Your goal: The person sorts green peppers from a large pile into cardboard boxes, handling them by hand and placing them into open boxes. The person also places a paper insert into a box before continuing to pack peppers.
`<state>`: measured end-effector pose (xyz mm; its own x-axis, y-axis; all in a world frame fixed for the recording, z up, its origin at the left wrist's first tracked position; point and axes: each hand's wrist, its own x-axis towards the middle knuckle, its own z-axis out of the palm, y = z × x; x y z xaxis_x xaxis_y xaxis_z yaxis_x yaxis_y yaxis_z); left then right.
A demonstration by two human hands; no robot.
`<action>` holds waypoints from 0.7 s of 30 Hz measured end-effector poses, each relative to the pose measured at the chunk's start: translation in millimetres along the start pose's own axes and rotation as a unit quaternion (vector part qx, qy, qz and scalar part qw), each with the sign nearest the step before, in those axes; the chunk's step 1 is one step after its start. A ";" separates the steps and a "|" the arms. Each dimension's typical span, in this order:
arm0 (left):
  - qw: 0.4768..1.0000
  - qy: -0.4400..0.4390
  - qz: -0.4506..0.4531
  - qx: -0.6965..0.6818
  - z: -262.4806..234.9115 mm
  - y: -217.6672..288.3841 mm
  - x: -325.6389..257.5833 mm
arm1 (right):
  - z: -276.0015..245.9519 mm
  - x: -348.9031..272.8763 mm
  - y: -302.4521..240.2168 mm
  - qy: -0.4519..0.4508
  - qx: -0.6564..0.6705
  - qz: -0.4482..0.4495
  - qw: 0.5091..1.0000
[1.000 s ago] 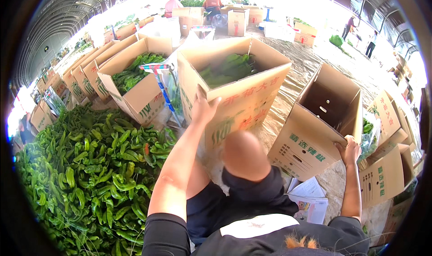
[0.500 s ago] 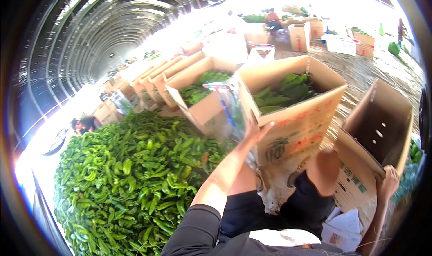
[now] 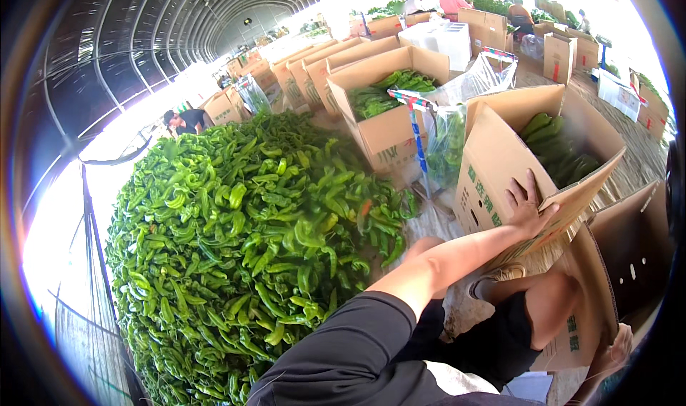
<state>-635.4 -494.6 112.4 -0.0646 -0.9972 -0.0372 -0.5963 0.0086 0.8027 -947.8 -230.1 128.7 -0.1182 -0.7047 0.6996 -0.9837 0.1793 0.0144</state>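
Note:
My left hand [image 3: 527, 209] lies with spread fingers against the near corner of an upright cardboard box [image 3: 477, 174]. Long green peppers [image 3: 554, 149] partly fill that box. At the lower right, my right hand [image 3: 616, 349] has its fingers curled over the edge of a second, tilted cardboard box [image 3: 636, 238]. The visible inside of this box holds nothing, and hand holes show in its wall. To the left of my legs spreads a big heap of green peppers [image 3: 236, 249].
A plastic bag on a red-and-blue-edged frame [image 3: 446, 138] stands left of the near box. Beyond it are another box of peppers [image 3: 382, 138] and a row of open boxes [image 3: 304, 77]. A person [image 3: 187, 120] is behind the heap; others work among boxes at the back.
My view has swung left, so the scene sits farther right. The pepper box now shows more of its left side. My left hand remains at its corner, my right on the other box.

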 end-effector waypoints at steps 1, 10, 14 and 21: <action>1.000 0.020 -0.001 0.009 2.1 -5.7 1.9 | -2.2 -3.1 -1.9 -0.001 -0.004 0.009 1.000; 0.999 0.024 0.033 0.000 3.1 -12.4 -6.0 | -26.6 -1.6 -24.7 0.028 -0.016 0.007 0.999; 0.997 0.028 0.061 -0.024 5.7 -15.8 -7.2 | -31.8 0.9 -32.1 0.034 -0.032 0.014 0.999; 0.993 -0.010 0.116 -0.011 -23.9 -21.0 15.9 | -35.7 -3.1 -42.0 0.022 -0.027 0.034 0.999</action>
<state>-604.7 -512.4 109.1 -0.2145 -0.9667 0.1395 -0.5458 0.2371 0.8037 -901.2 -210.9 151.4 -0.1771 -0.6590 0.7310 -0.9647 0.2632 0.0036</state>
